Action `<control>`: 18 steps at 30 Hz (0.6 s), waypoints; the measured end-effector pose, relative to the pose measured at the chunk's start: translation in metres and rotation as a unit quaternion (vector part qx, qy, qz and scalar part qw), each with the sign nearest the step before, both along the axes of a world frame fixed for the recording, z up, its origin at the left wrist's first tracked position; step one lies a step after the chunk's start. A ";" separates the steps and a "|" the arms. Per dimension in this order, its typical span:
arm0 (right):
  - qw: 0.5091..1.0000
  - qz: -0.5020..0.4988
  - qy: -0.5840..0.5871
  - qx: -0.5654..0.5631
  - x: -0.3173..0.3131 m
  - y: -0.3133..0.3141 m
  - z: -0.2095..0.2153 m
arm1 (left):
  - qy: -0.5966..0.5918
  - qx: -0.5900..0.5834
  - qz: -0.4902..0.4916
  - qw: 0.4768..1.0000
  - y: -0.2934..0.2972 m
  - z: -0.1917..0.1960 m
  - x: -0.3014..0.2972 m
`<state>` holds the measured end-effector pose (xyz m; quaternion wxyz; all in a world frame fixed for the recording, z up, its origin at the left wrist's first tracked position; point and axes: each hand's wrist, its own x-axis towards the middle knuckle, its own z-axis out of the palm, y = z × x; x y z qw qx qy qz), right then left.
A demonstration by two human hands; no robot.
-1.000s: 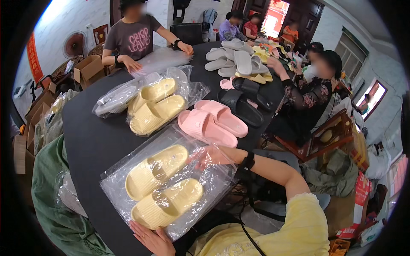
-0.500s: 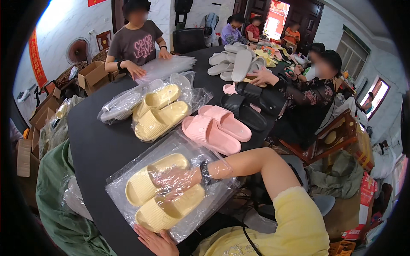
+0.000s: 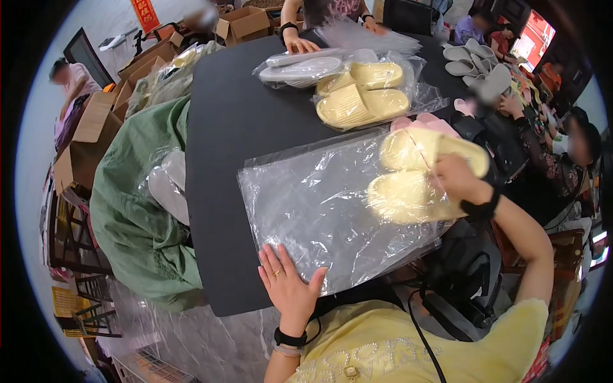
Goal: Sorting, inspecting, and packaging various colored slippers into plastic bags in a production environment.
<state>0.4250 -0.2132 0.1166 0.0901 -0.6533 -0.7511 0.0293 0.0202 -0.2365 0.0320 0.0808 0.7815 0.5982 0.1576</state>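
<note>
A pair of pale yellow slippers (image 3: 397, 196) lies side by side at the right end of a clear plastic bag (image 3: 313, 198). My right hand (image 3: 463, 179) is closed on the pair near their open straps. The slippers' toes are toward the bag, and their heels stick out past its mouth; how much is still inside I cannot tell exactly. My left hand (image 3: 287, 281) lies flat with fingers spread on the bag's near edge. Pink slippers (image 3: 437, 122) are partly hidden behind the yellow pair.
On the dark table (image 3: 217, 191), bagged yellow slippers (image 3: 364, 105) and a bagged pale grey pair (image 3: 303, 71) lie farther off. Across from me, a person's hands (image 3: 300, 43) rest by stacked clear bags (image 3: 364, 33). Grey slippers (image 3: 476, 60) are piled far right. A green sack (image 3: 140, 217) stands left.
My right hand has drawn back rightward from deep inside the bag, and the yellow slippers have shifted with it to the bag's mouth. My left hand stays on the bag. The view has turned left.
</note>
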 end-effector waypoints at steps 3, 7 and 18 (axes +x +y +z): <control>0.980 -0.124 -0.125 0.095 0.024 -0.030 0.050 | 0.013 0.026 -0.006 1.000 -0.003 0.000 -0.001; 0.929 -0.267 -0.058 0.250 0.025 -0.051 0.108 | 0.020 0.034 -0.012 0.999 -0.002 0.000 0.005; 0.852 0.104 0.504 -0.094 -0.267 -0.002 0.033 | 0.073 0.036 -0.066 0.994 -0.018 -0.024 -0.027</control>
